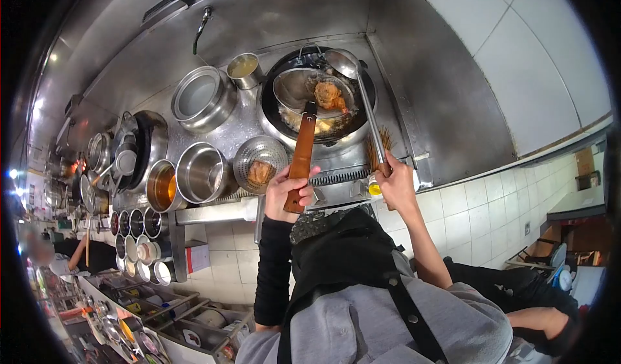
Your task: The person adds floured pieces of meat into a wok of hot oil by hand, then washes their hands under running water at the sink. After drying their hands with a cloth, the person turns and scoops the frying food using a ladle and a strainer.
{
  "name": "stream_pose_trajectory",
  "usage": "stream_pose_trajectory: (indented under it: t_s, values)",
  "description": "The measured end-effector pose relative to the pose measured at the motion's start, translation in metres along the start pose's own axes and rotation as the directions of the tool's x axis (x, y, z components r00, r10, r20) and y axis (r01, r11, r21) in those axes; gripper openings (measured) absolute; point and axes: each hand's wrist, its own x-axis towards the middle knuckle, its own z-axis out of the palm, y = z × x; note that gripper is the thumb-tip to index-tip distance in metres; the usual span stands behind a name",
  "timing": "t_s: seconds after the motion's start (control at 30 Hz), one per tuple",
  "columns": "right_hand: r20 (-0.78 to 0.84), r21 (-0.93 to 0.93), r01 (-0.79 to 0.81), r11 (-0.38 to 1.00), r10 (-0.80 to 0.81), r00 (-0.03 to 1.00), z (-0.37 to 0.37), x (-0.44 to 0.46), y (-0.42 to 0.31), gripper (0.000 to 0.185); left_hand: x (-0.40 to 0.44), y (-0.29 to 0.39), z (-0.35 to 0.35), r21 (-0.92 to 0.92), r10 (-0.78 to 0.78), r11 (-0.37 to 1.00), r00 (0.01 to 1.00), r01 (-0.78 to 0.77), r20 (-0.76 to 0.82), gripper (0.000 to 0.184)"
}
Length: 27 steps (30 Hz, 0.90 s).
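My left hand (284,192) is closed round the wooden handle of a round strainer (291,89). Browned, fried-looking food (330,96) lies in the strainer, which is over a dark wok (268,102). Below the strainer's rim, bubbling oil and pale pieces show in the wok. My right hand (396,184) grips the handle of a long metal ladle (369,108), its bowl at the wok's far right rim. Left of the strainer handle, a perforated metal bowl (249,150) holds another browned piece.
Steel pots (207,170) and a large lidded-looking pot (223,105) stand left of the wok, with a pot of orange liquid (155,186) farther left. A bamboo brush (381,145) is near my right hand. Another person (74,254) is at far left. Steel wall (440,73) rises right.
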Motion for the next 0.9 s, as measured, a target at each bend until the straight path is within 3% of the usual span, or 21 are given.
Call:
stream_pose_trajectory:
  t_s: [0.13,0.3,0.43,0.53,0.67,0.8,0.83,0.9]
  values:
    - [0.006,-0.095,0.066,0.993,-0.066,0.998,-0.008,-0.003,-0.011,0.052,-0.020,-0.008,-0.008,-0.084,0.057,0.995,0.998,-0.055,0.020,0.061]
    - [0.018,-0.008,0.080,0.997,-0.079,0.997,0.005,-0.001,-0.022,0.052,-0.031,-0.026,-0.022,-0.263,0.137,0.958,0.987,-0.111,0.080,0.060]
    - [0.092,0.147,0.088,0.985,-0.102,0.991,0.010,-0.004,-0.031,0.055,-0.022,-0.051,-0.050,-0.581,0.078,0.812,0.978,0.052,0.196,0.059]
    - [0.068,0.081,0.187,0.979,-0.193,0.979,0.009,-0.004,-0.042,0.056,-0.014,-0.065,-0.064,-0.579,0.075,0.808,0.957,0.107,0.281,0.059]
    - [-0.033,-0.048,0.317,0.947,-0.319,0.947,0.006,-0.001,-0.042,0.056,-0.016,-0.064,-0.056,-0.437,0.042,0.897,0.971,0.067,0.235,0.057]
    - [-0.001,-0.130,0.164,0.978,-0.166,0.986,-0.009,0.002,-0.047,0.054,-0.021,-0.069,-0.043,-0.362,0.092,0.932,0.971,-0.006,0.222,0.056]
    - [-0.029,-0.178,0.188,0.966,-0.196,0.980,-0.008,0.004,-0.038,0.056,-0.021,-0.069,-0.045,-0.376,0.090,0.927,0.972,-0.003,0.215,0.058]
    - [-0.039,-0.111,0.170,0.979,-0.175,0.984,-0.003,0.003,-0.028,0.046,-0.022,-0.067,-0.057,-0.344,0.073,0.939,0.966,0.017,0.247,0.059]
